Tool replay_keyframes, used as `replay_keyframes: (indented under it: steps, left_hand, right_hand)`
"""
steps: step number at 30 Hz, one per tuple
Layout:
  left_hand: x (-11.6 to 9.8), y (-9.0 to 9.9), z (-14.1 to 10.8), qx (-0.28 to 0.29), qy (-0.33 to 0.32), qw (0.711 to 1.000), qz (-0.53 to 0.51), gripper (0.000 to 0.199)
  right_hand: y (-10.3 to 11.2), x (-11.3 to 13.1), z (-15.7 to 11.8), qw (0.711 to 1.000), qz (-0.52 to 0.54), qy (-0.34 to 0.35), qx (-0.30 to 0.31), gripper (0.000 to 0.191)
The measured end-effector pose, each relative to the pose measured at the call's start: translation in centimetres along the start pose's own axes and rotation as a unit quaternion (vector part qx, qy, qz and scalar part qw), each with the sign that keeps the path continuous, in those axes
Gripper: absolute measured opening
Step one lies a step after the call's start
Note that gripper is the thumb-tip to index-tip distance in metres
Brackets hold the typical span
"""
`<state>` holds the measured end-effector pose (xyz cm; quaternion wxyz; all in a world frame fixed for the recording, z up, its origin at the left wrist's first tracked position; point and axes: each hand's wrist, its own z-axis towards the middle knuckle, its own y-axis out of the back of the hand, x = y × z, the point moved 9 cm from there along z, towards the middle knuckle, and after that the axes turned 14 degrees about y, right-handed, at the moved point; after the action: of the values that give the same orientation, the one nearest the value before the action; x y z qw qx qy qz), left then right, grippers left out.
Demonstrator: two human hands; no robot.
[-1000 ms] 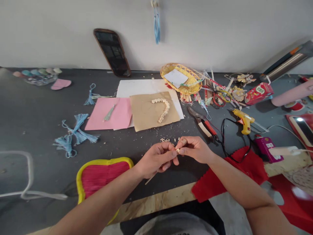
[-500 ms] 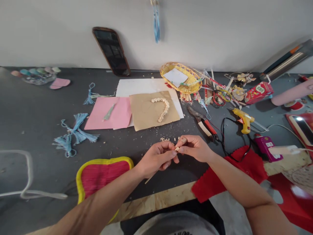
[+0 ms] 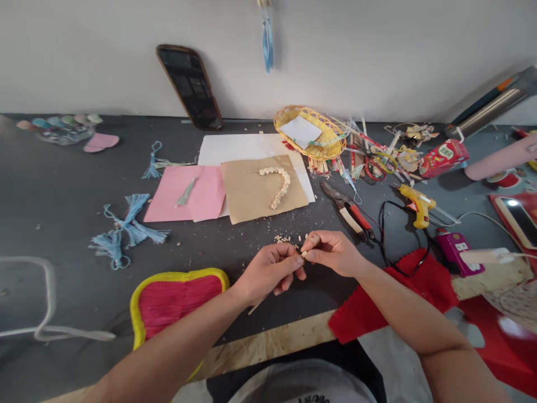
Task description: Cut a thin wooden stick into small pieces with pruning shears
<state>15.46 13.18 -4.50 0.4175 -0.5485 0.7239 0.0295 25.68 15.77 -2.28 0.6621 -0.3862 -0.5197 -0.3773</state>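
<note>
My left hand [image 3: 268, 271] grips a thin pale wooden stick [image 3: 257, 305] that juts out below the fist toward the table's near edge. My right hand [image 3: 333, 253] meets it fingertip to fingertip, pinching the stick's upper tip [image 3: 304, 254]. Both hands hover over the dark table [image 3: 62, 212] just in front of a scatter of small pale stick bits [image 3: 285, 239]. Behind them, a curved row of the same bits [image 3: 277, 183] lies on brown paper [image 3: 251, 193].
Pink paper [image 3: 188, 196] and blue tassels [image 3: 126, 229] lie to the left, a red heart with yellow rim [image 3: 176, 299] near left. Pruners [image 3: 346, 210], a yellow glue gun [image 3: 417, 206], red cloth [image 3: 403, 291] and a yellow basket [image 3: 310, 131] sit right.
Almost nothing has moved. My hands stay together on the stick, shifting only slightly at the fingertips.
</note>
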Motion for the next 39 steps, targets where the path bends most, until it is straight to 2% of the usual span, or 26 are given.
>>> replay_keyframes:
  steps: [5, 14, 27, 39]
  left_hand:
    - [0.06, 0.0, -0.06, -0.002, 0.001, 1.0, 0.001, 0.04]
    - [-0.06, 0.2, -0.11, -0.01, -0.008, 1.0, -0.008, 0.04]
    - [-0.37, 0.22, -0.43, -0.009, -0.042, 0.999, 0.004, 0.036]
    - [-0.76, 0.14, -0.58, -0.018, -0.058, 0.998, 0.036, 0.037]
  right_hand:
    - [-0.05, 0.11, 0.02, 1.0, 0.004, 0.009, 0.001, 0.016]
    - [-0.1, 0.01, -0.14, 1.0, 0.005, -0.012, -0.002, 0.021]
    - [-0.01, 0.08, -0.25, 0.999, 0.02, -0.032, -0.004, 0.017]
    - [-0.21, 0.5, -0.21, 1.0, 0.009, -0.016, 0.008, 0.019]
